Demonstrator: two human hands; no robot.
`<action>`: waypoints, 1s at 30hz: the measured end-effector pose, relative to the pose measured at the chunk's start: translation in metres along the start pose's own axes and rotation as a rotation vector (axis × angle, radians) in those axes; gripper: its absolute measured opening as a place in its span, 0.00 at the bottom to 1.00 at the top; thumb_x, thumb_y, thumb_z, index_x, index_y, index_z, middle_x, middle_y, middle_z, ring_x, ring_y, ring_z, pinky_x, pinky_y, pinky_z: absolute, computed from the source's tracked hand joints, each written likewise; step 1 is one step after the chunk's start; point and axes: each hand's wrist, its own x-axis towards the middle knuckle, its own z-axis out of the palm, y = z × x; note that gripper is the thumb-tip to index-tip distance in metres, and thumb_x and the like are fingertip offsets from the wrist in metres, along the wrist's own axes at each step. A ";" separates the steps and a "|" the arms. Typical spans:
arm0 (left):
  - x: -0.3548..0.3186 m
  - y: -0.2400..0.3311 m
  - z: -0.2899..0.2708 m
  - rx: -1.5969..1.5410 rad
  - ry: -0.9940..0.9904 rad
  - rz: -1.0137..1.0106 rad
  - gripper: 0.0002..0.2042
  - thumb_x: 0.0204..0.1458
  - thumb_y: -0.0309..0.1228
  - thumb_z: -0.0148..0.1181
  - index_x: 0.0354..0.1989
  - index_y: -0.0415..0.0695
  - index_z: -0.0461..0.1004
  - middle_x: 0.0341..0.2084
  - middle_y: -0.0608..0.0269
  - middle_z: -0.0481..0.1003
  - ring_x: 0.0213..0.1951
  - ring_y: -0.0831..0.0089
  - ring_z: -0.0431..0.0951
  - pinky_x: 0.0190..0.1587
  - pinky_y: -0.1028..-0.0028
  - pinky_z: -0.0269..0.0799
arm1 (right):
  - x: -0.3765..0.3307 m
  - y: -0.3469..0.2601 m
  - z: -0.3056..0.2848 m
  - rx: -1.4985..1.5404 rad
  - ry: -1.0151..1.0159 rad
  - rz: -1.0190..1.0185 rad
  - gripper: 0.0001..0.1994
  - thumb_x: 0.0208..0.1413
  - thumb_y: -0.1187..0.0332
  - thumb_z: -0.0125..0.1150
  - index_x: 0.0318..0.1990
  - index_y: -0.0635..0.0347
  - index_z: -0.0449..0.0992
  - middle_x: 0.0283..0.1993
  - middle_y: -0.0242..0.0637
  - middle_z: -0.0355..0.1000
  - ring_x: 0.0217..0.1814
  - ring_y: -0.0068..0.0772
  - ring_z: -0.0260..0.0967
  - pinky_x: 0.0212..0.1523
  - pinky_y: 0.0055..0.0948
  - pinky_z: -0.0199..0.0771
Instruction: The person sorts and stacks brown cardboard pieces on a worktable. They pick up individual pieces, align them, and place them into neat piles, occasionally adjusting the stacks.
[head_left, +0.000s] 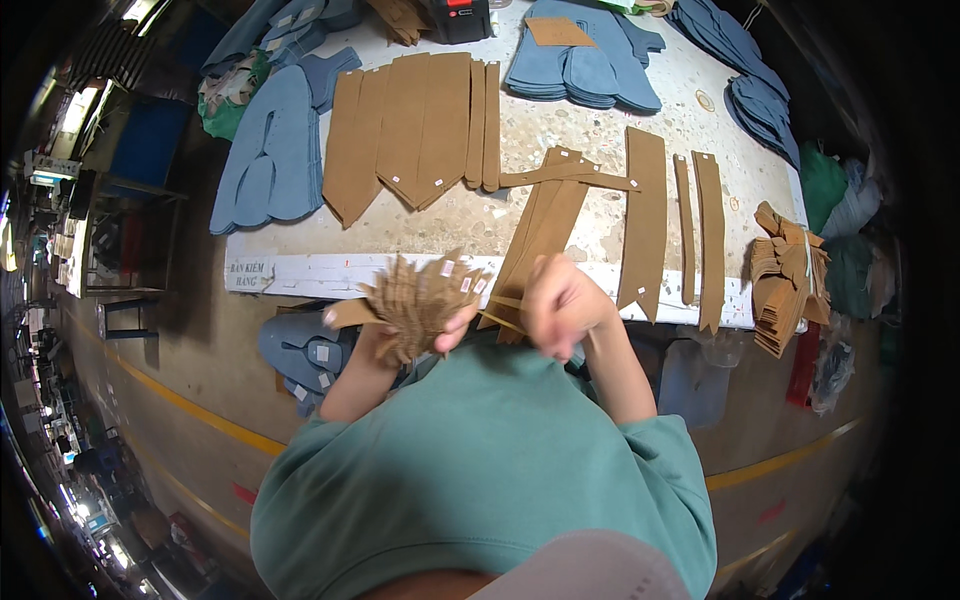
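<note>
My left hand [372, 348] is closed around a fanned bundle of brown fabric pieces [415, 305], several of them with small white labels. It is held up in front of my body, at the near edge of the table. To its right, my right hand [565, 305] is closed and partly blurred. A thin tan band [507, 312] stretches between the bundle and the right hand's fingers; I cannot tell whether it is elastic or a fabric strip. Beyond the right hand, long brown strips [545, 220] lie overlapping on the table, a narrow one across their upper end.
On the white table [450, 240] lie pointed brown panels [425, 120], separate brown strips [645, 210] and stacks of blue cut pieces [268, 150]. A tied brown bundle [785, 280] hangs over the right corner. Beneath the table's left side are more blue pieces [300, 345].
</note>
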 end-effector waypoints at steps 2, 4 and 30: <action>0.000 -0.007 0.005 0.018 0.219 0.004 0.19 0.54 0.41 0.60 0.33 0.33 0.68 0.25 0.47 0.73 0.28 0.64 0.78 0.31 0.73 0.73 | 0.007 0.016 0.011 0.318 0.344 -0.215 0.26 0.51 0.49 0.65 0.40 0.68 0.74 0.33 0.42 0.75 0.27 0.26 0.72 0.31 0.22 0.70; 0.006 -0.002 0.002 0.244 0.198 0.039 0.20 0.50 0.39 0.65 0.40 0.33 0.70 0.31 0.51 0.74 0.33 0.67 0.78 0.37 0.75 0.74 | 0.014 0.024 0.019 0.067 0.686 -0.184 0.40 0.47 0.38 0.65 0.54 0.70 0.73 0.49 0.46 0.75 0.42 0.33 0.75 0.49 0.28 0.73; 0.071 -0.019 0.004 0.622 0.610 0.398 0.21 0.58 0.29 0.58 0.59 0.42 0.64 0.51 0.63 0.70 0.52 0.76 0.70 0.59 0.74 0.63 | 0.004 -0.002 0.015 -1.062 0.997 0.208 0.24 0.50 0.66 0.70 0.55 0.62 0.74 0.42 0.36 0.74 0.41 0.26 0.72 0.44 0.26 0.73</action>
